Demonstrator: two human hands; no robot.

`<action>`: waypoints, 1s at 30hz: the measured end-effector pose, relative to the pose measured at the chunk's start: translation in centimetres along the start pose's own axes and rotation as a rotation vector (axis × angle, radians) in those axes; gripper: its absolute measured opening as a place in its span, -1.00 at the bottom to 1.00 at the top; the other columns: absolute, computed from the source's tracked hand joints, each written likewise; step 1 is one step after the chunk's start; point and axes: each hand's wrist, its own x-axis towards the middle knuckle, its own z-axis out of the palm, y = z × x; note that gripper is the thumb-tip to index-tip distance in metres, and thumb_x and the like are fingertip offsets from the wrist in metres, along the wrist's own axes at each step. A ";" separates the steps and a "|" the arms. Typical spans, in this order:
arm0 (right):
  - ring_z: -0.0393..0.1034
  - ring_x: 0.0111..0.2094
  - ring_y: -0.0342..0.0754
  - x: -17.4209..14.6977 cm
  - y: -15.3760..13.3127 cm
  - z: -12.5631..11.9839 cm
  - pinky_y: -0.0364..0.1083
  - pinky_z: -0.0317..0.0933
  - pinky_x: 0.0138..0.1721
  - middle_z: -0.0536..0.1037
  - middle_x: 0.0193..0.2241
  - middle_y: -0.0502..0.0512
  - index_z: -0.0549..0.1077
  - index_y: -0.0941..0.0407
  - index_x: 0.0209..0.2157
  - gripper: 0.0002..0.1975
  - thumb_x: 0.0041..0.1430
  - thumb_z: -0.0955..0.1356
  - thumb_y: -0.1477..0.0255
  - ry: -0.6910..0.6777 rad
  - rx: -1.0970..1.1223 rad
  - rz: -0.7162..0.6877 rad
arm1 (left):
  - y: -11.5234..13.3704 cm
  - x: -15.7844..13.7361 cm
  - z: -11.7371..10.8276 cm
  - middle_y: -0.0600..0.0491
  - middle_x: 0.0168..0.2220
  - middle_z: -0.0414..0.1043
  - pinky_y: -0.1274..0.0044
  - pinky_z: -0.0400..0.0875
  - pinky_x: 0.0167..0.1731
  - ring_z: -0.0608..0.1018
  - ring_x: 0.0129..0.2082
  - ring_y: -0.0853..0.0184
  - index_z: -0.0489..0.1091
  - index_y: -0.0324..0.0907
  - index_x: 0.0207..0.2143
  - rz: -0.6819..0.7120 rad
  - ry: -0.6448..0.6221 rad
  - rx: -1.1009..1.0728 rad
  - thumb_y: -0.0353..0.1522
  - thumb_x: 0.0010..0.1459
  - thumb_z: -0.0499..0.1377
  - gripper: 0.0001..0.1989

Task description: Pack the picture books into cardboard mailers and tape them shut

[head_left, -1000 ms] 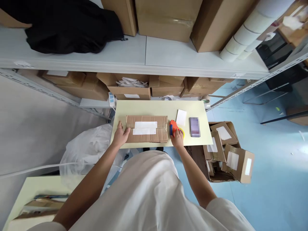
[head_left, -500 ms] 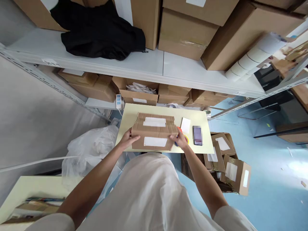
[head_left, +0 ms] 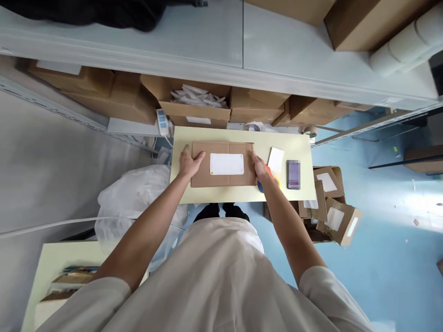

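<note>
Head view, with clock directions read from the box (head_left: 200, 173): the box is laid flat, label (head_left: 227, 164) up, on the table (head_left: 231, 193). Its nine o'clock edge is met by the left hand (head_left: 190, 163), spread wide, with the thumb laid over that edge. Its three o'clock edge is touched by the right hand (head_left: 259, 168); whether it is gripped there cannot be told, since the fingers are partly hidden. Space at three o'clock is crowded: a tape dispenser (head_left: 260, 186), just beside the box, is partly covered by the right wrist, and beyond it a card (head_left: 276, 159) and a phone (head_left: 293, 175) are laid. Near four o'clock, beside the table, a carton (head_left: 339, 177) is heaped with parcels (head_left: 335, 217). At eight, a plastic bag (head_left: 133, 189) is bunched. At ten, a power strip (head_left: 162, 122) is seen; at eleven, packets (head_left: 199, 97) are piled in a second box (head_left: 173, 110). Twelve o'clock is overhung by a shelf (head_left: 200, 41).
</note>
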 end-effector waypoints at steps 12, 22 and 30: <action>0.42 -0.22 0.22 -8.1 9.7 0.9 0.06 0.23 -0.19 0.52 -0.28 0.38 0.35 0.26 -0.06 -0.58 0.19 0.29 0.23 0.000 -0.427 0.261 | 13.9 0.0 10.1 -0.11 0.22 0.21 0.18 0.00 0.22 0.19 0.25 0.04 0.34 -0.18 0.06 0.822 -0.360 0.486 -0.20 0.17 0.11 -0.56; 0.14 -0.57 -0.09 -8.3 13.5 -2.2 -0.11 0.10 -0.52 0.23 -0.61 -0.04 0.27 0.07 -0.44 -0.66 0.08 0.16 0.08 0.042 0.676 0.144 | 15.1 -0.8 11.3 -0.05 0.07 0.42 0.27 0.22 0.13 0.41 0.10 0.14 0.41 -0.16 -0.01 0.589 -0.478 0.607 -0.36 0.11 0.06 -0.62; 0.06 -0.60 -0.11 -5.5 16.0 -0.9 -0.12 0.01 -0.59 0.16 -0.67 -0.05 0.25 0.07 -0.54 -0.55 -0.12 0.25 -0.07 -0.010 1.020 0.165 | 20.6 -2.3 15.4 -0.07 -0.24 0.56 0.41 0.43 -0.23 0.57 -0.26 0.23 0.48 -0.23 -0.09 -0.006 -1.035 0.108 -0.05 0.04 0.22 -0.49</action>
